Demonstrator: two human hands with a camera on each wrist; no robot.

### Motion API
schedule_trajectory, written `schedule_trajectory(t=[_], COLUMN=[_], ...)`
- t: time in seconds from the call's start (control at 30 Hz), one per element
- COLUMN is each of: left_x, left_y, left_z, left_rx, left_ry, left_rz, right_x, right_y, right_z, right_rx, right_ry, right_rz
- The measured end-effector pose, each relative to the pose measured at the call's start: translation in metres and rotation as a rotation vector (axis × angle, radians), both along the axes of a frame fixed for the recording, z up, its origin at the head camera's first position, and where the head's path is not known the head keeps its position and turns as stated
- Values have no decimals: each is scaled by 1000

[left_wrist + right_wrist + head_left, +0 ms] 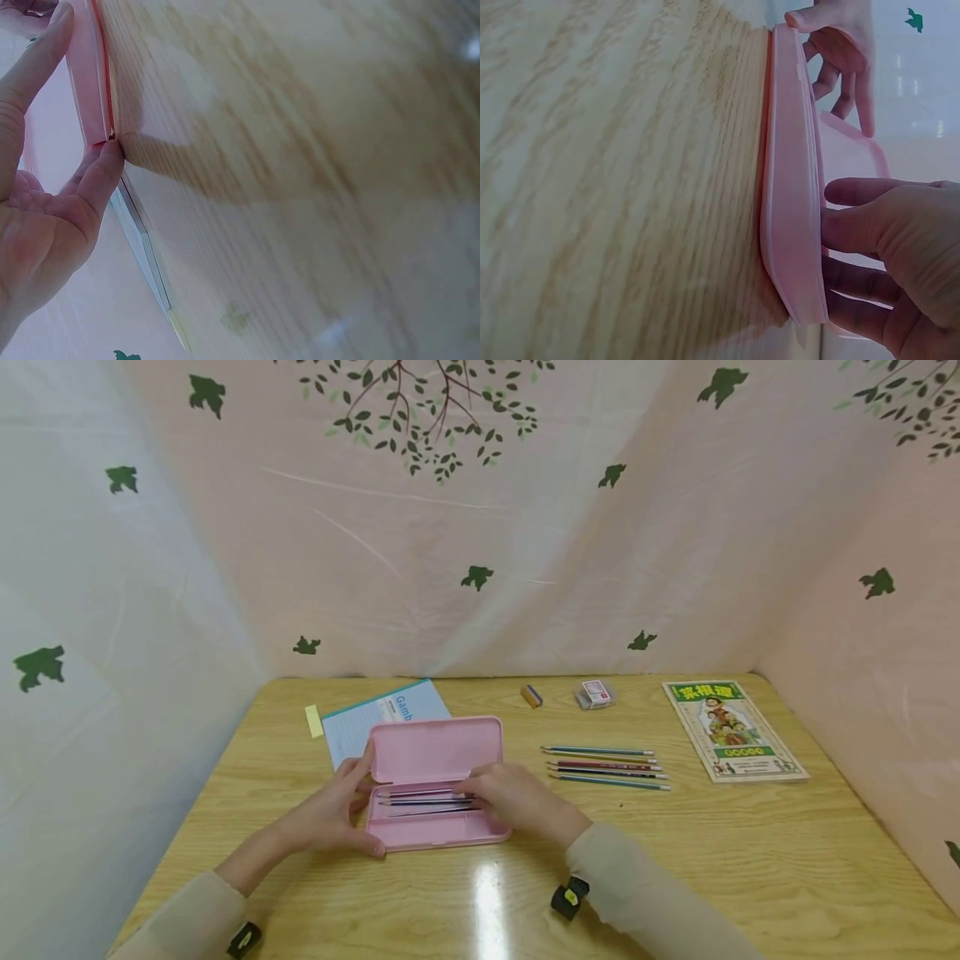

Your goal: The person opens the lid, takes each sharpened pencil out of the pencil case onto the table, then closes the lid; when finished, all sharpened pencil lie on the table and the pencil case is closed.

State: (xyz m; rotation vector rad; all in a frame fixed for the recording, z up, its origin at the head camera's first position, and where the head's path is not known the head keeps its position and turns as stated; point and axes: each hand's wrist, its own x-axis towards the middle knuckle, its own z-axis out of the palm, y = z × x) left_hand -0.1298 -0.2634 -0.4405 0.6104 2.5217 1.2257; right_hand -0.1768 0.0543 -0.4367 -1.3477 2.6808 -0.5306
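A pink pencil case (437, 833) lies open on the table, its lid (437, 752) tilted back. Several pencils (420, 802) lie lengthwise inside it. My left hand (337, 806) grips the case's left end, thumb at the front corner and other fingers spread toward the hinge and lid; the left wrist view shows the thumb (45, 56) against the case's side. Reaching over the right end, my right hand (517, 797) has its fingers bent into the case at the pencils' right ends. In the right wrist view the case wall hides those fingertips, so a pinch cannot be confirmed.
Several more pencils (603, 767) lie side by side right of the case. Behind the case are a blue notebook (352, 727) and a yellow sticky note (313, 722). An orange-and-blue eraser (532, 696), a small clear-and-white package (595, 695) and an illustrated booklet (731, 727) lie farther back.
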Motion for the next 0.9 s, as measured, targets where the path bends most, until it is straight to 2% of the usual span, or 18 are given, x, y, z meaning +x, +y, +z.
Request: schedule_trajectory(t=[0.1,0.33,0.63,0.9], left_x=[0,0,-1,-1], left_y=[0,-1,0,0], left_z=[-1,-2,0,0], left_rx=[-1,-27,-40,-37], left_ry=[6,11,1,0], left_rz=[-1,5,13,16], right_x=[1,3,2,1], right_y=[-1,-5,-5,-11], right_z=[0,-3,-1,0], right_rx=[-2,-16,-8,45], right_ry=[-4,55,-20,21], right_rz=[-11,-34,-83,-70])
